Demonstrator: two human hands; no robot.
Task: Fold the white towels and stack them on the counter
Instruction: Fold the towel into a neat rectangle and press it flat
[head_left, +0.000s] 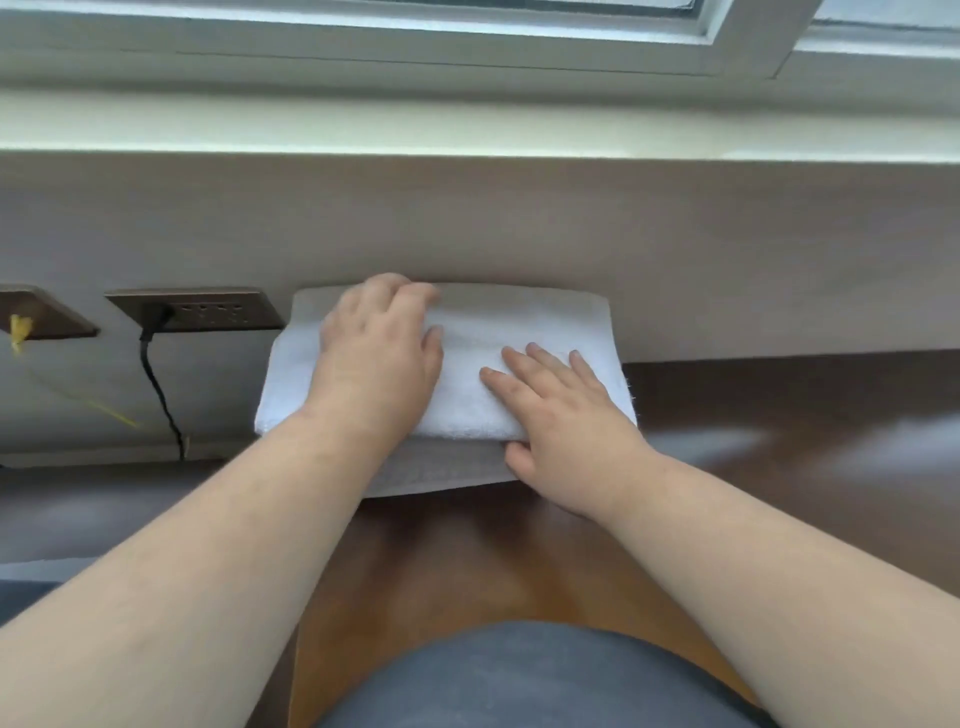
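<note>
Both hands, left hand (376, 358) and right hand (563, 415), press the unlabelled folded white towel (467, 364)

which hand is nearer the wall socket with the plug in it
Left. The left hand rests on the towel just right of the socket; the right hand lies farther right on the towel.

The folded towel (467, 364) is sitting tight against the wall panel (467, 223), leaving no gap behind it. To its right, bare counter (779, 426) is lying open along the wall. To its left, a black cord (161, 395) is hanging from a socket (202, 310), crossing that side. In front of the towel, both forearms are taking up most of the counter.
</note>
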